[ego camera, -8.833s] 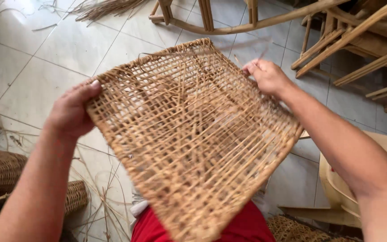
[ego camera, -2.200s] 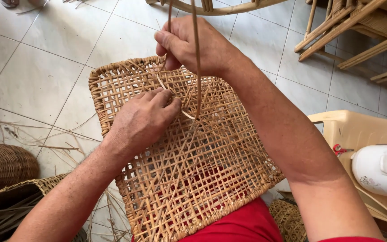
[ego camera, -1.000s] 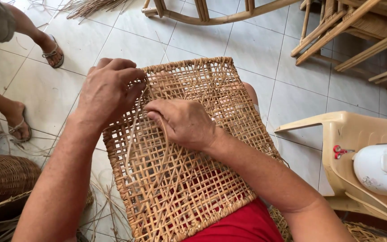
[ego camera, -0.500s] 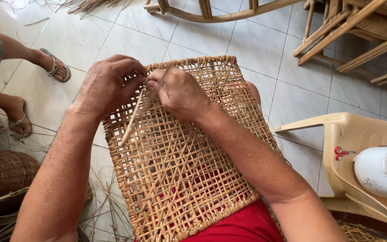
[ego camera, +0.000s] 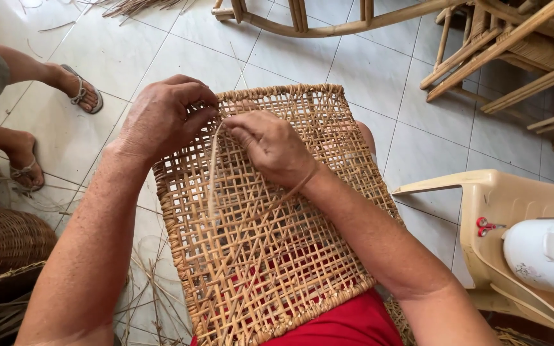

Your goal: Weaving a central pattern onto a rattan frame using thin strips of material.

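- A woven rattan panel [ego camera: 270,218] rests across the person's lap, its far edge tilted over the tiled floor [ego camera: 181,57].
- The left hand [ego camera: 161,118] grips the panel's far left corner, fingers curled closed.
- The right hand [ego camera: 274,147] pinches a loose cane strand [ego camera: 213,163] close beside it.
- Another person's sandalled feet [ego camera: 78,93] stand at left; a plastic chair [ego camera: 501,211] sits at right.

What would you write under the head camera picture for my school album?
Two hands, left hand and right hand, pinch a cane strip at the top of an open-weave rattan panel resting on the lap.
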